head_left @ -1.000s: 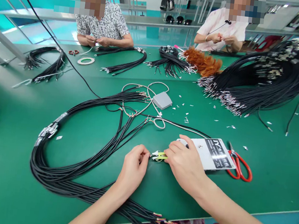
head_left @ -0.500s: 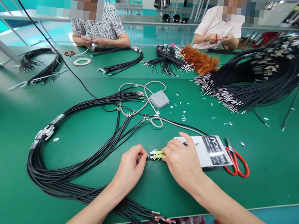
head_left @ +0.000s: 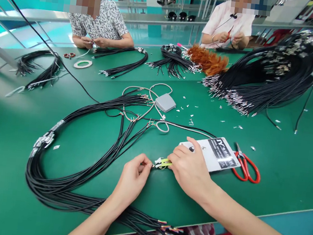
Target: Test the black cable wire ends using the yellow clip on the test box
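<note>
My left hand (head_left: pixel 132 177) is pinched closed, thumb against fingers, with a small wire end (head_left: pixel 153 166) showing at the fingertips. The rest of that wire is hidden by the hand. Just right of it are the yellow-green jaws (head_left: pixel 165 163) with white tips, at the front of a flat white device (head_left: pixel 212 150) marked "JY". Over the front end of this device lies my right hand (head_left: pixel 189 164), its fingers wrapped round it behind the jaws. A curved bundle of black cables (head_left: pixel 32 177) loops round on the left, its coloured wire ends (head_left: pixel 170 229) near the front edge.
Red-handled scissors (head_left: pixel 247 167) lie right of the device. Behind are a grey pedal-like box (head_left: pixel 165 102) with a grey cord, a large black cable pile (head_left: pixel 263 77), an orange fluffy duster (head_left: pixel 206 61) and a tape roll (head_left: pixel 82 64). Two people work across the green table (head_left: pixel 279 177).
The whole view has shifted slightly. My left fingers have opened up a little round the pinch and drawn slightly back from the jaws; my right hand stays on the device.
</note>
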The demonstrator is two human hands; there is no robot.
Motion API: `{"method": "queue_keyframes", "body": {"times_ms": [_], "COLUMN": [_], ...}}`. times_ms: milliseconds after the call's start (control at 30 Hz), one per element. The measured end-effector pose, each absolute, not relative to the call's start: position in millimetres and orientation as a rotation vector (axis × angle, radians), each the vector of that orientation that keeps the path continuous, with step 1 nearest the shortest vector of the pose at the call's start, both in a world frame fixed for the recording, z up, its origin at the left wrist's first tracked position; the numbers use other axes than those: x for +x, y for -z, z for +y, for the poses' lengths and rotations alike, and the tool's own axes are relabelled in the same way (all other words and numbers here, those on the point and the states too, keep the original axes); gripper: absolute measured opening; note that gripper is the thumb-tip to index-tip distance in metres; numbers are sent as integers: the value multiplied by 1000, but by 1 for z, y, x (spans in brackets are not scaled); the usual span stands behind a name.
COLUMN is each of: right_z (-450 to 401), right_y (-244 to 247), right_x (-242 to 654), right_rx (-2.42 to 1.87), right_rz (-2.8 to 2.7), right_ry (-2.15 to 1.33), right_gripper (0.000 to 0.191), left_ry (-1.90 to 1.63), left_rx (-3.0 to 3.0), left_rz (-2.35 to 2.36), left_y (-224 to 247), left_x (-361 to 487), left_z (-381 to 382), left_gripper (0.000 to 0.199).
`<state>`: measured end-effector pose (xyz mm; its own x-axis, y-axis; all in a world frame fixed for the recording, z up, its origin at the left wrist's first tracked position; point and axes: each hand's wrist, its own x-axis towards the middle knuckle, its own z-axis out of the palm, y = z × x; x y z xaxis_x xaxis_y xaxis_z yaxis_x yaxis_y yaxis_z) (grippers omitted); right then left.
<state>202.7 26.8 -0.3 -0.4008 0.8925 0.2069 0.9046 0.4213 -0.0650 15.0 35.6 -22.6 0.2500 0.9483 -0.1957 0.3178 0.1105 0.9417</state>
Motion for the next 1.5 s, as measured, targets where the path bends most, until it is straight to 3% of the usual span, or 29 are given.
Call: {"method": "queue_keyframes", "body": {"times_ms": [1500], "right_z": [23], "right_y": [6], "right_x": [203], "right_rx": [-1643], "right_rz": [-2443], "right_ry": [-148], "right_gripper": [17], "left_ry": [-665], "left_rx": [1200], "left_rz": [1307], "left_y": [20], "left_x": [-29], "left_z": [27], "left_gripper": [37]}}
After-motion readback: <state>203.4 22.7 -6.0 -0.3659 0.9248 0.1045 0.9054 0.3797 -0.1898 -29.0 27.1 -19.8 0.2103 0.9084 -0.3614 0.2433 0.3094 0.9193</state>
